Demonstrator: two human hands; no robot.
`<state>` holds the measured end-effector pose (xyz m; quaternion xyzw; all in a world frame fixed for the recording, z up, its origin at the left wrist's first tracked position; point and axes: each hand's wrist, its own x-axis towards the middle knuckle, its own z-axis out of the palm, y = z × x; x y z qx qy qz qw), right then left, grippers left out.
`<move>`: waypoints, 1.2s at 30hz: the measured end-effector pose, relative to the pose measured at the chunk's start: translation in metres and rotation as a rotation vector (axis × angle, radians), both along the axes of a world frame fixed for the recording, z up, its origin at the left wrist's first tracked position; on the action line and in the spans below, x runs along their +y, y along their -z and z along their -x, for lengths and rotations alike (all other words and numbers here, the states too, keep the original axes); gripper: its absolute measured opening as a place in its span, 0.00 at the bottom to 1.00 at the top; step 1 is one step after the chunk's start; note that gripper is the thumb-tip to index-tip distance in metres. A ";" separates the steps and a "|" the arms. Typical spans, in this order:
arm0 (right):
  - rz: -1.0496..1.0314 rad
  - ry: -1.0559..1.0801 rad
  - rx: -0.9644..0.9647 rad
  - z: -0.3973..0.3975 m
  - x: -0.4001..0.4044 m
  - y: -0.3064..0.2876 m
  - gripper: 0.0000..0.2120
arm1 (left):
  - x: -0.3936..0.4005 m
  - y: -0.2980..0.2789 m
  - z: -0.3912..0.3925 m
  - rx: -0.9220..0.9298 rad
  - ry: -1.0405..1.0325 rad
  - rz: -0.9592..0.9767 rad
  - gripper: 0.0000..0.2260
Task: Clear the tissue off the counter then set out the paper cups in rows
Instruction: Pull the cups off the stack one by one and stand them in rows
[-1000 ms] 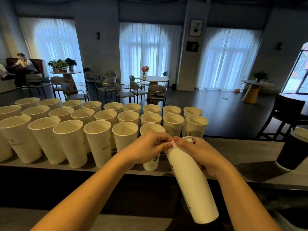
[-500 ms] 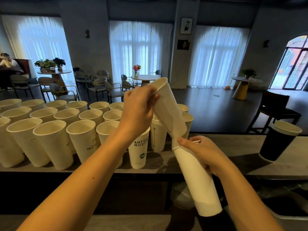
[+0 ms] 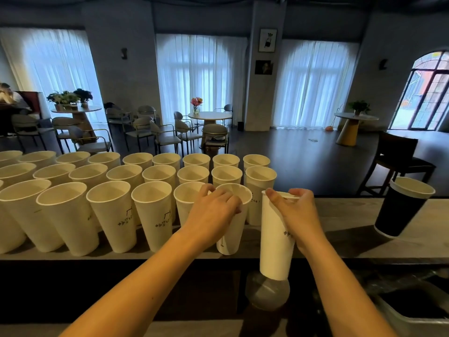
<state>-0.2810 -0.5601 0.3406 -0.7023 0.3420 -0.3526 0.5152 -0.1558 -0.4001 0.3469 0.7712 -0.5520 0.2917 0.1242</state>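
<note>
Several white paper cups (image 3: pixel 155 215) stand upright in three rows on the grey counter (image 3: pixel 345 229), filling its left and middle. My left hand (image 3: pixel 213 212) grips the rim of one white cup (image 3: pixel 232 229) standing at the right end of the front row. My right hand (image 3: pixel 295 215) holds the remaining stack of white cups (image 3: pixel 274 244) upright by its top, just right of that cup, with its base hanging below the counter's front edge. No tissue is visible on the counter.
A dark blue paper cup (image 3: pixel 401 206) stands at the counter's right end. Below the front edge lie a clear rounded lid (image 3: pixel 267 291) and a sink or bin (image 3: pixel 413 310). Beyond the counter are café tables (image 3: pixel 210 116), chairs and a bar stool (image 3: pixel 398 156).
My left hand pulled one cup off the top of the stack, carried it up, then brought it down onto the counter at the front row's right end. The stack swung upright.
</note>
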 end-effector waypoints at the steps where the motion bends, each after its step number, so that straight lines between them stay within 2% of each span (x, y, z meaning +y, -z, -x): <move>1: 0.010 -0.002 -0.014 -0.003 0.000 0.002 0.34 | 0.000 0.002 -0.002 0.002 -0.008 -0.002 0.05; 6: 0.097 0.024 -0.083 -0.019 -0.002 0.012 0.32 | 0.002 0.003 -0.008 -0.004 -0.019 0.028 0.05; 11: 0.207 0.012 -0.058 -0.028 -0.006 0.025 0.31 | -0.002 0.006 -0.011 -0.009 -0.012 0.064 0.04; 16: 0.266 0.020 -0.060 -0.032 -0.003 0.039 0.35 | -0.002 0.010 -0.012 0.007 -0.012 0.092 0.11; 28: 0.363 0.054 -0.054 -0.037 -0.007 0.044 0.35 | -0.007 0.009 -0.012 0.083 -0.002 0.061 0.06; 36: 0.371 0.056 -0.075 -0.034 -0.003 0.045 0.39 | -0.006 0.004 -0.009 0.025 0.016 0.021 0.05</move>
